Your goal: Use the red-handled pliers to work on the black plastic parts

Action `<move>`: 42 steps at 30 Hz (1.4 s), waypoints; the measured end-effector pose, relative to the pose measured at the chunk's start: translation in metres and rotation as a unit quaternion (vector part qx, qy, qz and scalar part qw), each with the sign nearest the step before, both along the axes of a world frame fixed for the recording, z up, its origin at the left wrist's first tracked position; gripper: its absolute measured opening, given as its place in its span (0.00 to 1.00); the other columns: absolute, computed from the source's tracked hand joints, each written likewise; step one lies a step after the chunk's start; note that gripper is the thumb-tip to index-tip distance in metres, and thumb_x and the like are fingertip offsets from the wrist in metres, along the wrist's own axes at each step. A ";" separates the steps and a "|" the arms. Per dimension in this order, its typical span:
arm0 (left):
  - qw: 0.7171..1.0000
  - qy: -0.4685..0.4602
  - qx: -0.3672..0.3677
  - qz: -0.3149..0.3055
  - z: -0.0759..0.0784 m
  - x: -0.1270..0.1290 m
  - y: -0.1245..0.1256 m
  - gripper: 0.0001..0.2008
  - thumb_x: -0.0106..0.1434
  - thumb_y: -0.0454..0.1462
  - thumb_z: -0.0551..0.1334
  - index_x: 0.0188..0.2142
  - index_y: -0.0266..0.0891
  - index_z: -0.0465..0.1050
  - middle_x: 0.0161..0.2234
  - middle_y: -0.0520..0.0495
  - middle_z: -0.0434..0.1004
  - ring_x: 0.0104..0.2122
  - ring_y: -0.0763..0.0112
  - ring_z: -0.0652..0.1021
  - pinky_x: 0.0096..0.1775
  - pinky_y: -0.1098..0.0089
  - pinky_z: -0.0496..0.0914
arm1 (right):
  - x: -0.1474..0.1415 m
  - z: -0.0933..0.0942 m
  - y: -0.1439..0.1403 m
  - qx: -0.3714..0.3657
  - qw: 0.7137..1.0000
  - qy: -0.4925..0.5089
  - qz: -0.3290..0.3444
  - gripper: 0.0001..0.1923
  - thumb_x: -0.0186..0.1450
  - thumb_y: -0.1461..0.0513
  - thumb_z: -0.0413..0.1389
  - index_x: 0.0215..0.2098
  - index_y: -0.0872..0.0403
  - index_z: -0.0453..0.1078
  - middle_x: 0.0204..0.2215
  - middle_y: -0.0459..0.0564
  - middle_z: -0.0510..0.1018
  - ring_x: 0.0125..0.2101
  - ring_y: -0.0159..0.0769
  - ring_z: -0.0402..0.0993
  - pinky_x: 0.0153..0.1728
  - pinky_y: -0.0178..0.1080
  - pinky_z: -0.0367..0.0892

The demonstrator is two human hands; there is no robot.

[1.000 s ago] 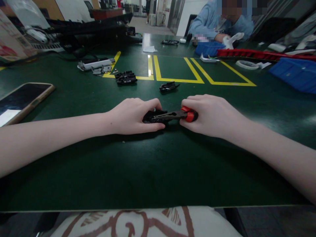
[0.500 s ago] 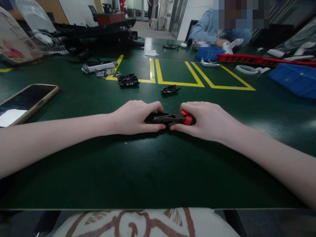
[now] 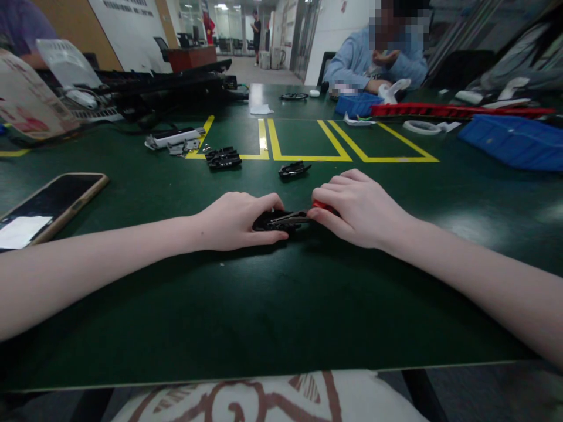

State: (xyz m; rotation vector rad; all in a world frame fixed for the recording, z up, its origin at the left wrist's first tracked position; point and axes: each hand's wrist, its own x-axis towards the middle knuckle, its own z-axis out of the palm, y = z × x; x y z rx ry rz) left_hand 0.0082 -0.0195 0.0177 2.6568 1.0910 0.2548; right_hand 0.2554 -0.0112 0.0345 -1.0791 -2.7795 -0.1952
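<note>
Head view, centre: small black plastic part [image 3: 268,220] lying on the dark green table [image 3: 281,305].
Left hand [image 3: 237,221]: fingers curled over the part, pinning it down.
Right hand [image 3: 358,208]: closed round red-handled metal pliers [image 3: 303,215] (handles mostly hidden), nose touching the part.
Left edge: black smartphone [image 3: 48,205].
Above centre: another black part [image 3: 293,170].

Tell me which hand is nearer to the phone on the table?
Left. The left hand lies to the right of the phone; the right hand, holding pliers, is farther right.
</note>
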 end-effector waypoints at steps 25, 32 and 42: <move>1.000 -0.001 -0.010 0.011 -0.003 0.002 -0.002 0.20 0.68 0.52 0.56 0.50 0.41 0.67 0.34 0.48 0.80 0.30 0.64 0.78 0.31 0.69 0.64 | 0.002 -0.014 0.003 0.179 0.983 0.032 0.040 0.25 0.75 0.57 0.39 0.30 0.54 0.73 0.30 0.51 0.78 0.38 0.41 0.69 0.56 0.47 0.54; 1.000 0.007 -0.006 0.019 -0.004 0.002 -0.002 0.21 0.68 0.53 0.55 0.49 0.41 0.67 0.33 0.48 0.79 0.30 0.64 0.77 0.30 0.70 0.63 | 0.003 -0.014 0.005 0.177 0.983 0.028 0.042 0.23 0.74 0.58 0.41 0.30 0.54 0.73 0.30 0.50 0.79 0.39 0.40 0.70 0.58 0.47 0.52; 0.999 0.014 0.018 0.036 -0.007 0.004 -0.003 0.21 0.68 0.53 0.56 0.48 0.41 0.69 0.34 0.47 0.80 0.31 0.63 0.79 0.31 0.69 0.64 | -0.001 -0.014 -0.001 0.173 0.984 0.035 0.026 0.25 0.75 0.57 0.40 0.29 0.55 0.74 0.30 0.52 0.79 0.37 0.40 0.70 0.58 0.47 0.54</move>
